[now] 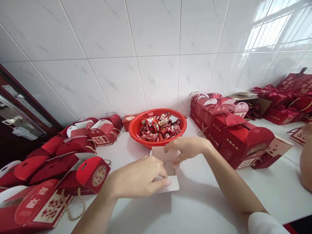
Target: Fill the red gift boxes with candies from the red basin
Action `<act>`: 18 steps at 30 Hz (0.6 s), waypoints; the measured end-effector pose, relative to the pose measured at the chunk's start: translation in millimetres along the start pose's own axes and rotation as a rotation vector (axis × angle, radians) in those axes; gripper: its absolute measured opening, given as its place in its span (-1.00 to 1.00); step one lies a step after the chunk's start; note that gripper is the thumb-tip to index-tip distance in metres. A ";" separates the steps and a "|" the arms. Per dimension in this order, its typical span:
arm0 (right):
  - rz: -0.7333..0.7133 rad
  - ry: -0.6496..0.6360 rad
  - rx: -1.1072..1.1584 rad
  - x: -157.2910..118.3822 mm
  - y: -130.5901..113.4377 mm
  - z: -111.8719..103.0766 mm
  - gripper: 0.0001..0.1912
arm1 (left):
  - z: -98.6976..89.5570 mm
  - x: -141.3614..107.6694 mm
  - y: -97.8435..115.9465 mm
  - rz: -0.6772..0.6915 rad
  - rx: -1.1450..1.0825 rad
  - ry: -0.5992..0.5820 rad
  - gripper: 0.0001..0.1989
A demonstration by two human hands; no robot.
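Note:
An unfolded paper gift box [174,183], white on the inside, sits on the table between my hands with its flaps spread. My left hand [143,177] is closed on the near flap, thumb lying along it. Curled over the far and right walls, my right hand [188,149] grips the box with its fingertips partly inside. The outer faces of this box are hidden. Just behind it stands a red plastic basket [134,135] heaped with wrapped candies [159,126].
Red gift boxes [84,177] with rope handles crowd the left side. More assembled boxes [226,136] stand in a row on the right, with ribboned red bags [285,110] beyond. Another person's arm [306,159] shows at the right edge. A tiled wall [158,78] closes the back.

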State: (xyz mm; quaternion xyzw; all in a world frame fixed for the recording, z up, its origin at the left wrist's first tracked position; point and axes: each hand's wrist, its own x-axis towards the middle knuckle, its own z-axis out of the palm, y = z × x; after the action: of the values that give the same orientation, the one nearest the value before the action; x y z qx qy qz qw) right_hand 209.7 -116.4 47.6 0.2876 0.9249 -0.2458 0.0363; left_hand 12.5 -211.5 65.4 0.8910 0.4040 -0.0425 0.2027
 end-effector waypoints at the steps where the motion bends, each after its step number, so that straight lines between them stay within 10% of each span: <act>1: 0.016 -0.005 0.011 0.0 1.1 -0.7 -0.38 | -0.1 0.6 -1.2 -0.037 0.002 0.016 -0.70; 8: 0.062 -0.042 0.227 11.9 23.6 -4.7 -0.54 | 4.1 6.1 -12.5 -0.315 -0.013 0.024 -0.65; 13: 0.018 0.063 0.111 -2.0 25.0 -13.1 -0.72 | -1.8 4.2 -13.9 -0.240 -0.016 0.067 -0.70; 15: -0.055 0.261 0.088 -24.7 12.7 -18.9 -0.74 | -9.9 -6.0 -11.5 -0.104 -0.048 0.239 -0.76; 18: -0.263 0.786 0.197 -74.3 -14.4 -22.9 -0.68 | -23.1 -32.6 -8.0 0.111 -0.157 0.801 -0.79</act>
State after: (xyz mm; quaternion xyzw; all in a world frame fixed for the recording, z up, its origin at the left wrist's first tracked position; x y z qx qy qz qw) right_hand 265.2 -154.1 89.4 0.2413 0.8693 -0.2074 -0.3782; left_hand -17.3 -220.5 91.7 0.8393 0.4042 0.3499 0.0987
